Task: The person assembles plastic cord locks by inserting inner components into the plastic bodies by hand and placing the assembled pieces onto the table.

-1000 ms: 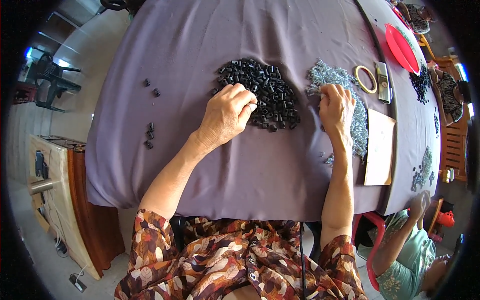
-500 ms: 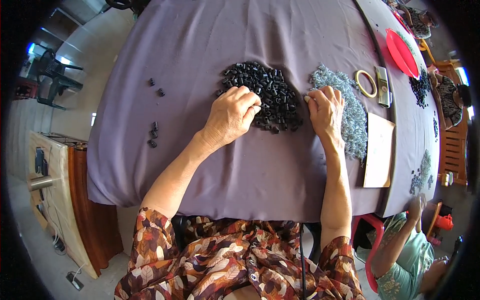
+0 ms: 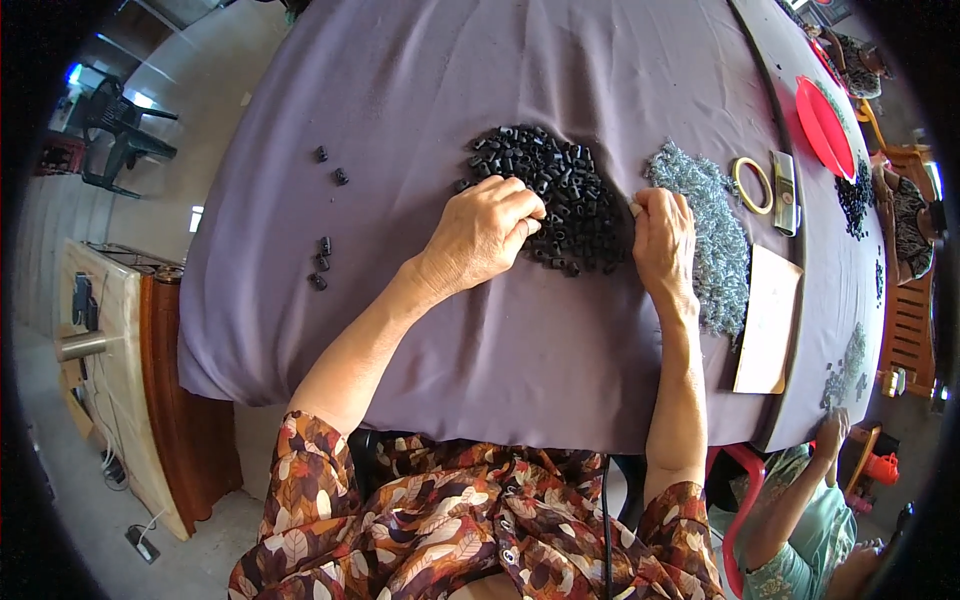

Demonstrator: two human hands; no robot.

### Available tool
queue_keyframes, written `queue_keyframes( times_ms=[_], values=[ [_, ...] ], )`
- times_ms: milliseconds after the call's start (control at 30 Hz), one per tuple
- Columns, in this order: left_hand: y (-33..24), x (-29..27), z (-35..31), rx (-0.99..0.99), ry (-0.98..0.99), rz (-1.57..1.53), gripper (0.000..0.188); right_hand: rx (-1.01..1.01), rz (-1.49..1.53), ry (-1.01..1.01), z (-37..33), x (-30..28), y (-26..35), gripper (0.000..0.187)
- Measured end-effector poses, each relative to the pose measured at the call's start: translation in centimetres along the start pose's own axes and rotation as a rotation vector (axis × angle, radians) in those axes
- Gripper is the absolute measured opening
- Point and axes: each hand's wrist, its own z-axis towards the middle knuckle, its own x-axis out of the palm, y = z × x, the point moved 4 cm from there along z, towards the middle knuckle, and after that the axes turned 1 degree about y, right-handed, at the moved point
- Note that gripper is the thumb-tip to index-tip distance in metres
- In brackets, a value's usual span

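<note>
My left hand (image 3: 482, 236) is closed at the near left edge of a heap of small black tube-shaped pieces (image 3: 575, 200). Its thumb and fingertips are pinched together over the heap; whatever they hold is too small or hidden to name. Between that heap and a long pile of small, shiny, clear-grey pieces (image 3: 718, 262) is my right hand (image 3: 663, 242). Its fingers are curled with thumb and forefinger pressed together, and any piece inside is hidden.
Several loose black pieces (image 3: 322, 263) lie on the purple cloth-covered table (image 3: 480, 370) at left. A yellow tape ring (image 3: 752, 186), a metal-edged object (image 3: 785, 193) and a brown board (image 3: 768, 320) sit right. Beyond are a red basin (image 3: 826, 128) and co-workers, one in a green top (image 3: 800, 510).
The whole view has shifted slightly, so the table and heaps sit further right. Both hands stay beside the same piles; the right hand's fingers look drawn in a little more.
</note>
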Motion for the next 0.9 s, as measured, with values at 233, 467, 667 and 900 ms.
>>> queue_keyframes(
  times_ms=[233, 467, 667, 900],
  values=[
    [-0.7, -0.5, 0.4, 0.001, -0.081, -0.055, 0.014, -0.021, 0.023, -0.025, 0.4, -0.7, 0.4, 0.013],
    [-0.9, 0.6, 0.0, 0.082, -0.061, -0.083, 0.019, 0.135, 0.263, -0.079, 0.5, -1.2, 0.3, 0.016],
    [-1.5, 1.1, -0.1, 0.104, 0.02, -0.146, 0.015, 0.38, 0.626, -0.084, 0.1, -0.7, -0.3, 0.014],
    [-1.8, 0.0, 0.2, 0.069, -0.148, -0.206, 0.022, 0.434, 1.12, 0.086, -0.5, 0.3, 3.4, 0.018]
  ],
)
